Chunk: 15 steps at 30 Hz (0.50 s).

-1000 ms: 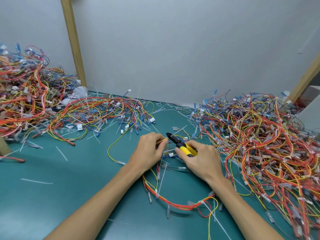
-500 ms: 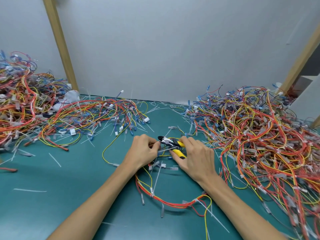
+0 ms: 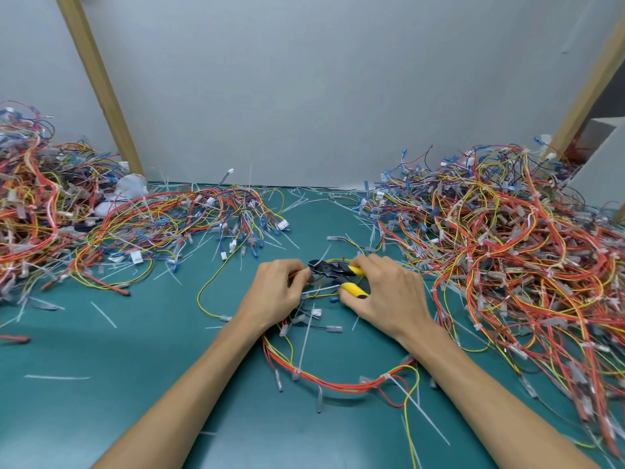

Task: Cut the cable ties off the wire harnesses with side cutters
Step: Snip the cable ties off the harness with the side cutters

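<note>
Pinching harness w/ L hand, R hand on side cutters

Harness piles left and right on table, hands between.

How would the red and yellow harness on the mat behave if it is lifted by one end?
Probably floppy: the harness lies in a loose curve on the mat. Probably light, being thin wires. Its dangling connectors may snag on the piles nearby.
</note>
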Tool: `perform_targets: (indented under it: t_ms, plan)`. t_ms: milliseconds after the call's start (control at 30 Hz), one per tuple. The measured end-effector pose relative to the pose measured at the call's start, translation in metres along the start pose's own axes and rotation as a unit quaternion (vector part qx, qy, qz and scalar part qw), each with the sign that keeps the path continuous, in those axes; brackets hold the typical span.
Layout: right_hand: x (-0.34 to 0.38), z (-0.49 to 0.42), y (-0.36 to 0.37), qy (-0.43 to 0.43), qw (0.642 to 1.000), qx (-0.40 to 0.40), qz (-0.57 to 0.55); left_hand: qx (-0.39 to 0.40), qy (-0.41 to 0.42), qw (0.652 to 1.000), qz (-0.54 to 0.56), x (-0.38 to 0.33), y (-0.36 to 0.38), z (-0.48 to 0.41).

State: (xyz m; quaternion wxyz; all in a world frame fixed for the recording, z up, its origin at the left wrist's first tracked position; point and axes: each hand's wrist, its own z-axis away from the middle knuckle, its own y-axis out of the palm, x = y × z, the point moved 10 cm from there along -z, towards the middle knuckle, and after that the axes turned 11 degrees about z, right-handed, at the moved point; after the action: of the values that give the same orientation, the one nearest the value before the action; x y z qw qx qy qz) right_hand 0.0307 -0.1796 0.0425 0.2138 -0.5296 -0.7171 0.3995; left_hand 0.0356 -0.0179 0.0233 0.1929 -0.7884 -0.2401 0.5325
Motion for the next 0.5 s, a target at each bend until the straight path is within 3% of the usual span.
perform_targets:
  t_ms: [500]
  plan:
    - [-0.0039, -0.0007, 0.0022, 0.002, 1.000, 0.001, -0.023, -0.019, 0.015, 0.999, -0.027, -0.0016, 0.0003, 0.0008]
